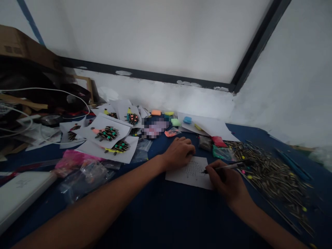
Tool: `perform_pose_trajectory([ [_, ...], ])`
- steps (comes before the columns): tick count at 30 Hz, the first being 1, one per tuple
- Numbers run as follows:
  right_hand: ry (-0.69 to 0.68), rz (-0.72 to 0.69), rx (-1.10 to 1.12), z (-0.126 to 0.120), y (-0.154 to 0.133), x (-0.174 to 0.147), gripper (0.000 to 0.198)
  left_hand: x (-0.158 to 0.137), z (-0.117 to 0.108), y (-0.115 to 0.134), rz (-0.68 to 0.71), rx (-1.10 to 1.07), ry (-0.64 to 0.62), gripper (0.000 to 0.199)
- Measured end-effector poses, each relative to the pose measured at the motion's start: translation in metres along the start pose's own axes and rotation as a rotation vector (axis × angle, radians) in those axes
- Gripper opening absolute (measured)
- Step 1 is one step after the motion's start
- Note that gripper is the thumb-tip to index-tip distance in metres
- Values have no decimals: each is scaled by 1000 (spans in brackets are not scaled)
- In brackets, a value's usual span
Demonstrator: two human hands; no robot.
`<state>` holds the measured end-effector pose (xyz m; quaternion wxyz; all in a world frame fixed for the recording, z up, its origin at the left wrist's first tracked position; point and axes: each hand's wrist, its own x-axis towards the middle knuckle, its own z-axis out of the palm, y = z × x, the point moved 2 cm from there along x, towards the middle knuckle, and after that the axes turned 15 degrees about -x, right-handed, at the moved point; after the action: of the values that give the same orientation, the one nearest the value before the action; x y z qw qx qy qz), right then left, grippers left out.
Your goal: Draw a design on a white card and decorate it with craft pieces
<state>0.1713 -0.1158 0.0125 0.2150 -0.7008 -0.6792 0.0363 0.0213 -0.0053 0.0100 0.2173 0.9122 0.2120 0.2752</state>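
Observation:
A small white sheet of paper (178,176) lies on the dark blue table, with a dotted drawing in dark ink. My left hand (180,152) rests on its upper left part, fingers curled, holding the sheet down; its fingertips are partly hidden. Closed around a black pen (225,166), my right hand (224,180) leans over the paper's right edge. The pen's tip meets the drawing or hovers just above it; I cannot tell which.
A heap of striped seeds (272,169) spreads at the right. Left stand paper sheets with seed-covered hedgehog figures (106,133), plastic bags (85,176) and a white box (23,197). Coloured clay packets (187,120) lie behind my hands, near the wall.

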Motion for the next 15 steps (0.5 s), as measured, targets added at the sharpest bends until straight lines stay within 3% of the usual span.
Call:
perform_pose_trajectory([
  [5, 12, -5, 25, 1, 1, 0, 28, -2, 9, 2, 65, -61, -42, 23],
  [15, 37, 30, -5, -1, -4, 1, 31, -2, 10, -2, 63, -88, -63, 24],
])
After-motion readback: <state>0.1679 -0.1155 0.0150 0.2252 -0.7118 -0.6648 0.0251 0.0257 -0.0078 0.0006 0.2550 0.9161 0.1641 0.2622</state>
